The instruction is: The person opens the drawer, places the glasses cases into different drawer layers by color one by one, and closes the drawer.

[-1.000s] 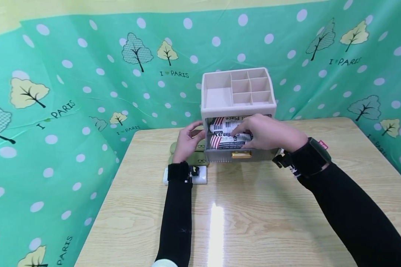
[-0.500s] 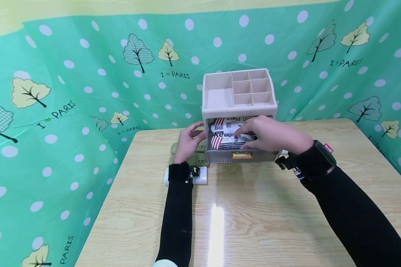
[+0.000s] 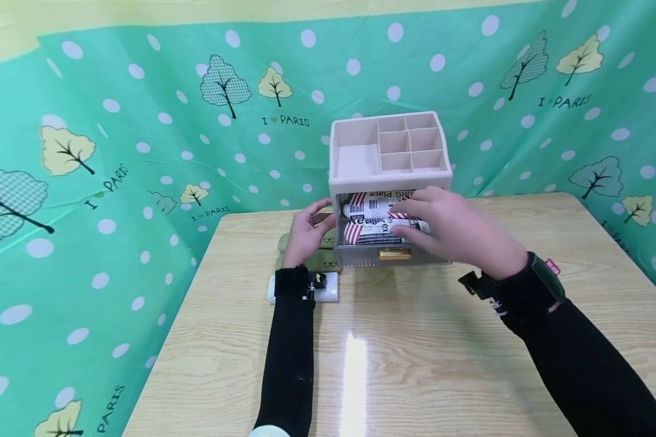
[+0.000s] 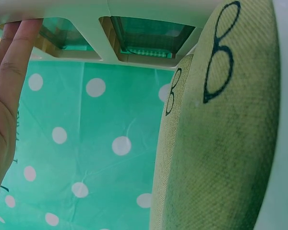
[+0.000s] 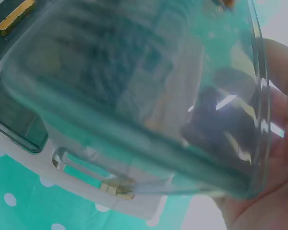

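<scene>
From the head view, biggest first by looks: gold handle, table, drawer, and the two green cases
1. Table
2. Drawer
3. Rear green case and front green case, not ranked: the left hand partly hides both
4. Gold handle

A pale wood-grain table (image 3: 415, 352) bears a white drawer organizer (image 3: 390, 184) near the middle of its far edge. Toward the far left corner lie two green cases (image 3: 321, 261) and, nearer the front edge, a partly hidden white object (image 3: 330, 291).
</scene>
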A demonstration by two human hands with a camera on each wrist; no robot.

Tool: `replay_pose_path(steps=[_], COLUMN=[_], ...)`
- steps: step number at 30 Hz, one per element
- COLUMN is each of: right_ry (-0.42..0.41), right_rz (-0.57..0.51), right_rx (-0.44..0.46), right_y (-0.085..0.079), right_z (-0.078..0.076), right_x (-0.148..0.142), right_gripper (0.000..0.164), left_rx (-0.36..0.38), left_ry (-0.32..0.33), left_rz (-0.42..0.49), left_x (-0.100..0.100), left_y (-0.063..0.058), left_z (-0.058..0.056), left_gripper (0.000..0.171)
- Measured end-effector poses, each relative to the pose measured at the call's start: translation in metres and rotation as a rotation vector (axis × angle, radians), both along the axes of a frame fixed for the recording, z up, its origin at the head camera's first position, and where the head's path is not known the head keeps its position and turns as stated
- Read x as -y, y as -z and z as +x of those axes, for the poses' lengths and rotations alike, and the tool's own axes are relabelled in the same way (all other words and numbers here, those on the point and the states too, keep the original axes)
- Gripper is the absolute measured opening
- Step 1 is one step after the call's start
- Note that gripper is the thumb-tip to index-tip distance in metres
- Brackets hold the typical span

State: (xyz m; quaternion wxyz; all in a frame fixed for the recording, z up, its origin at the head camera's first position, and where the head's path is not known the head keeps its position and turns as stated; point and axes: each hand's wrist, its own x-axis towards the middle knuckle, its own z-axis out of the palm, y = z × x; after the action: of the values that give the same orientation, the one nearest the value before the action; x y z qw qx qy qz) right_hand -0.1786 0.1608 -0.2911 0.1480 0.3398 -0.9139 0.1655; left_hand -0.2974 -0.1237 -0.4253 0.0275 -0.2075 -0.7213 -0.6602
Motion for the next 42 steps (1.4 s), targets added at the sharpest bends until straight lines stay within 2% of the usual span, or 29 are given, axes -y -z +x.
replay_pose_path(steps=[3,6,11,17,21,28,35,42], right_ry=[-0.062,-0.144,-0.220,-0.194,-0.156,-0.121,-0.043,0.002], right_rz=[-0.053,-0.099,-0.108,-0.061,-0.048,-0.105,-0.118,-0.141], right_rx=[-0.180,-0.317,-0.457,-0.540,-0.605,-0.696,-0.706,-0.683], right_y=[0.008,0.014,0.024,0.039,0.046,0.061,0.075,0.081], right_z=[0.007,0.012,0.024,0.036,0.042,0.047,0.051,0.053], right_x=[0.004,0.011,0.022,0.033,0.037,0.047,0.051,0.048], right_gripper=[0.036,0.039,0.037,0.029,0.038,0.026,0.026,0.027], left_rx=[-0.016,-0.027,-0.023,-0.017,-0.027,-0.019,-0.015,-0.010], left_ry=[0.003,0.004,0.006,0.004,0.005,0.000,0.000,0.001], left_rz=[-0.006,-0.003,0.003,-0.004,-0.004,-0.004,-0.009,-0.003], left_x=[0.000,0.000,0.000,0.000,-0.001,0.000,0.000,0.000], left_y=[0.000,0.000,0.000,0.000,0.001,0.000,0.000,0.001], left_z=[0.000,0.000,0.000,0.000,0.000,0.000,0.000,-0.001], left_gripper=[0.048,0.048,0.047,0.047,0.047,0.048,0.048,0.046])
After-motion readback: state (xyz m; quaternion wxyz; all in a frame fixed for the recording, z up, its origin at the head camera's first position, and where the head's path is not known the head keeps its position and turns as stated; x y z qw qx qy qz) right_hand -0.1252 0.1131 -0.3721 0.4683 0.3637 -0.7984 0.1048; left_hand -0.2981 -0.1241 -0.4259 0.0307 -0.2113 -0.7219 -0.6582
